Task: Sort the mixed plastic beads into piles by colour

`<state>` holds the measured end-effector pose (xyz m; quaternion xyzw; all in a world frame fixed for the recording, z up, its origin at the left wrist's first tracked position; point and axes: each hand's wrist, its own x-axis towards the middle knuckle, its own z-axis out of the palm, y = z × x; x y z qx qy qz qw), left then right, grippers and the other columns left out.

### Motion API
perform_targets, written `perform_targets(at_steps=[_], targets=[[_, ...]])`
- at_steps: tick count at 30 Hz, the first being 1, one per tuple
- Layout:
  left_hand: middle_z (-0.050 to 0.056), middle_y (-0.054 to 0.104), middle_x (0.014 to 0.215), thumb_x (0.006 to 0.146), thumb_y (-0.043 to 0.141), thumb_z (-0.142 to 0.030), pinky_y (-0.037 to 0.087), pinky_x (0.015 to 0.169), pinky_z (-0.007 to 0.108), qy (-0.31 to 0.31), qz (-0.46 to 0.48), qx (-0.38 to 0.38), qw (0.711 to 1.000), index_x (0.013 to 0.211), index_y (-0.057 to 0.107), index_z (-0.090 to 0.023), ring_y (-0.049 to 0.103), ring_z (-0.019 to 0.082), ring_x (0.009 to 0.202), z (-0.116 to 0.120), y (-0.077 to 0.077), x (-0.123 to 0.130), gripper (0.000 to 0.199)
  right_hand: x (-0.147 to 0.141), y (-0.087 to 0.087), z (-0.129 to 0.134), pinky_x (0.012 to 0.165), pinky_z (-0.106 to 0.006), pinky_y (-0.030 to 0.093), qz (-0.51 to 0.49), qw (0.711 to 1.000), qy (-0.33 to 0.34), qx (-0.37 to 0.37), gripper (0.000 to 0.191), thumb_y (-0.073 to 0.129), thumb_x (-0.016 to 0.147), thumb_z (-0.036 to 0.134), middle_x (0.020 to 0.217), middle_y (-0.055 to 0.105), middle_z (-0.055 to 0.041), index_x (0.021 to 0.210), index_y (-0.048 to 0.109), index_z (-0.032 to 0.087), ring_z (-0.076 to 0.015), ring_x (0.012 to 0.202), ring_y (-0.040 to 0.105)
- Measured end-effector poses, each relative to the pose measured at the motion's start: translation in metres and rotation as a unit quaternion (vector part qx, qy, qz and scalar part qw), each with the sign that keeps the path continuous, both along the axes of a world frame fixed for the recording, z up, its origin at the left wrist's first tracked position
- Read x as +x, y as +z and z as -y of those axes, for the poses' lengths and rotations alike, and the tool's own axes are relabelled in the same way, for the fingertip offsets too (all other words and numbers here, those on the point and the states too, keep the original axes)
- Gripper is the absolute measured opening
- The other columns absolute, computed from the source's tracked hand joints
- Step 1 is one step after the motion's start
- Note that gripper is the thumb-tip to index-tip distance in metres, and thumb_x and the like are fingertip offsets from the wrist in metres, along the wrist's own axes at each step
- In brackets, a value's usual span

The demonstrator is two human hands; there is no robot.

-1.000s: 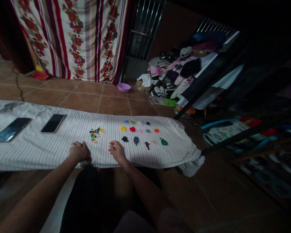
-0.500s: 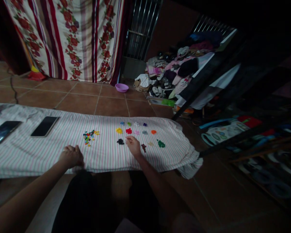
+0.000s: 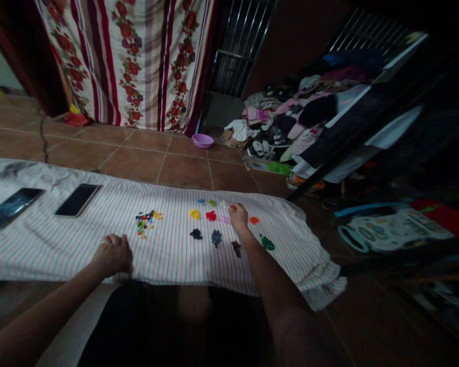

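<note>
My right hand (image 3: 237, 216) reaches over the sorted heaps of small pieces, fingertips pinched beside the white pieces (image 3: 224, 204); anything between them is too small to make out. Under and beside that hand lie pink pieces (image 3: 224, 220), orange pieces (image 3: 254, 220) and brown pieces (image 3: 236, 246). Further left are red pieces (image 3: 211, 216), yellow pieces (image 3: 195, 214), black pieces (image 3: 196, 234) and dark grey pieces (image 3: 216, 238). My left hand (image 3: 112, 255) rests curled at the cloth's near edge, close to a mixed-colour heap (image 3: 147, 221); its palm is hidden.
Two phones (image 3: 78, 200) lie at the left on the striped cloth (image 3: 76, 239). Green pieces (image 3: 267, 242) sit at the right. Beyond are a purple basin (image 3: 202, 141), a floral curtain (image 3: 149, 61) and a pile of clothes (image 3: 286, 117). A dark diagonal bar stands at the right.
My right hand has moved right and away from me, from beside the black pieces to the white ones, uncovering the dark grey heap. My left hand stays curled nearby. The view has shifted.
</note>
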<state>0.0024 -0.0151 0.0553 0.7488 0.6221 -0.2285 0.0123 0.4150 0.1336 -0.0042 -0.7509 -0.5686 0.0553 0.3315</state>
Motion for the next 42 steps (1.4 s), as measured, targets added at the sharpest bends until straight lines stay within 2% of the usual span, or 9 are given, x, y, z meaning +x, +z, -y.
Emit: perform_targets(at_steps=[8,15,21,24,28,30,34,38,42], targets=[[0.04,0.047,0.125,0.071,0.06,-0.045,0.044,0.081,0.041,0.025,-0.009,0.01,1.0,0.134,0.038,0.009,0.048,0.046,0.116,-0.002,-0.004,0.001,0.086,0.003,-0.001,-0.032,0.077,-0.025,0.043,0.058,0.998,0.002,-0.028,0.023,0.05,0.079,0.02,0.085,0.069,-0.0069,0.089,0.07,0.017,-0.0178,0.083,0.061],[0.042,0.046,0.124,0.072,0.062,-0.044,0.045,0.081,0.043,0.022,-0.003,0.015,1.0,0.133,0.039,0.009,0.048,0.048,0.115,-0.002,-0.003,0.001,0.083,0.005,0.002,-0.04,0.077,-0.026,0.044,0.076,0.995,-0.004,-0.069,0.025,0.05,0.08,0.017,0.092,0.07,-0.0068,0.094,0.07,0.019,-0.0175,0.085,0.062],[0.04,0.048,0.124,0.072,0.061,-0.044,0.044,0.083,0.046,0.018,0.013,0.017,1.0,0.129,0.044,0.009,0.045,0.05,0.116,-0.003,-0.007,-0.001,0.08,0.002,0.001,-0.032,0.077,-0.029,0.044,0.059,0.998,0.003,-0.023,0.028,0.045,0.079,0.016,0.089,0.069,-0.0091,0.091,0.07,0.017,-0.0192,0.081,0.061],[0.041,0.046,0.125,0.069,0.063,-0.047,0.044,0.083,0.047,0.038,0.024,0.028,0.999,0.132,0.04,0.008,0.046,0.05,0.116,-0.004,-0.015,-0.005,0.087,-0.008,0.003,-0.026,0.079,-0.031,0.045,0.043,0.998,0.029,0.02,0.028,0.045,0.077,0.017,0.087,0.069,-0.0087,0.089,0.07,0.017,-0.0192,0.08,0.06],[0.04,0.042,0.13,0.068,0.064,-0.05,0.04,0.09,0.048,0.044,0.026,0.011,0.999,0.135,0.037,0.007,0.04,0.049,0.124,-0.006,-0.021,-0.009,0.092,-0.042,0.006,-0.016,0.08,-0.031,0.046,0.006,0.994,0.097,0.058,0.027,0.045,0.076,0.017,0.089,0.068,-0.0085,0.088,0.07,0.017,-0.019,0.08,0.06],[0.04,0.04,0.132,0.069,0.062,-0.052,0.039,0.091,0.049,0.043,0.026,-0.001,0.999,0.135,0.037,0.006,0.038,0.049,0.125,-0.007,-0.022,-0.01,0.091,-0.066,0.007,-0.009,0.08,-0.03,0.047,-0.012,0.987,0.146,0.066,0.027,0.045,0.078,0.018,0.09,0.068,-0.0079,0.088,0.07,0.018,-0.0185,0.081,0.06],[0.042,0.038,0.132,0.063,0.066,-0.056,0.033,0.096,0.051,0.059,0.035,0.001,0.998,0.136,0.034,0.008,0.036,0.05,0.127,-0.008,-0.021,-0.008,0.102,-0.126,0.006,0.012,0.08,-0.029,0.047,-0.044,0.966,0.244,0.077,0.025,0.046,0.081,0.02,0.091,0.066,-0.0069,0.09,0.069,0.019,-0.0177,0.084,0.06],[0.043,0.038,0.132,0.06,0.068,-0.058,0.031,0.098,0.05,0.075,0.038,-0.001,0.996,0.136,0.033,0.008,0.038,0.049,0.126,-0.007,-0.016,-0.007,0.106,-0.187,0.0,0.036,0.077,-0.027,0.048,-0.086,0.94,0.327,0.044,0.023,0.048,0.083,0.021,0.088,0.065,-0.005,0.092,0.069,0.02,-0.0158,0.082,0.061],[0.041,0.04,0.132,0.061,0.069,-0.056,0.031,0.098,0.05,0.067,0.057,0.005,0.996,0.135,0.036,0.007,0.037,0.049,0.126,-0.006,-0.013,-0.008,0.102,-0.233,-0.007,0.052,0.079,-0.027,0.049,-0.103,0.929,0.354,0.0,0.023,0.05,0.084,0.021,0.093,0.063,-0.0032,0.097,0.068,0.024,-0.0143,0.082,0.06]])
